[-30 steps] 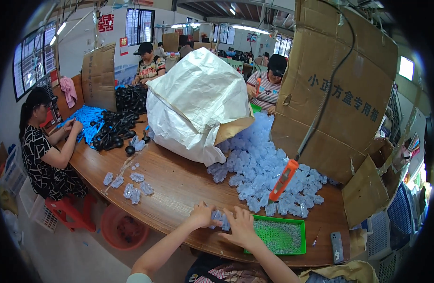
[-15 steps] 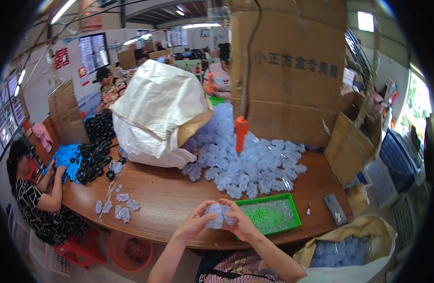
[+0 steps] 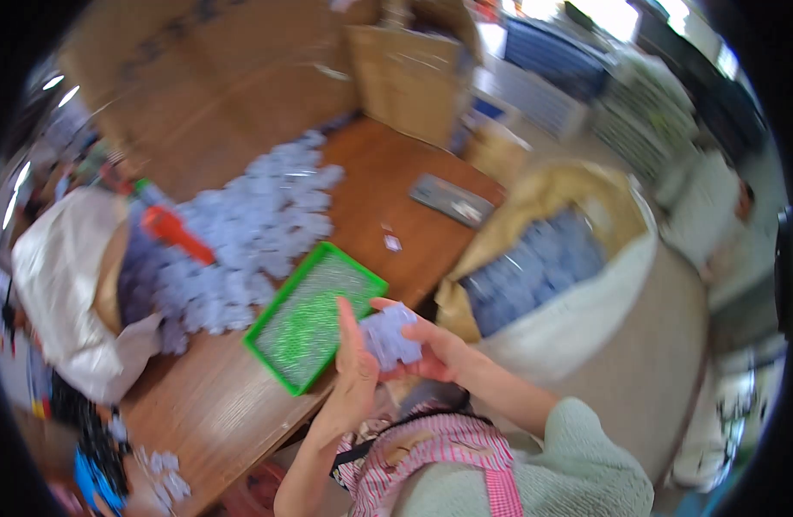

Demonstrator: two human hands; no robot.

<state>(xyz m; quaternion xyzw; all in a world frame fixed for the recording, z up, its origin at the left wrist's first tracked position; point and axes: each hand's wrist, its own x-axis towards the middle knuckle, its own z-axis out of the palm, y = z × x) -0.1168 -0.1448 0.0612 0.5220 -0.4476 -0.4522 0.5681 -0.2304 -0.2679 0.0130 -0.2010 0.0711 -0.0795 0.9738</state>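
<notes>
A translucent pale-blue plastic piece, blocky in shape, is in my right hand, whose fingers are closed around it. My left hand is upright against the near-left side of the piece, its fingers stretched out; blur hides whether it presses on it. Just left of my hands, at the table's edge, a green tray contains many small silvery screws or pins. Beyond the tray spreads a heap of similar pale-blue pieces. An orange electric screwdriver hangs over the heap.
To my right stands a large white sack with a brown lining, holding more pale-blue pieces. A grey phone-like object lies on the wooden table. Cardboard rises behind the heap. Another white sack tips open at the left.
My view has swung right toward the sack of pieces. My hands have moved right with the piece, off the table edge; the left fingers have straightened from around it.
</notes>
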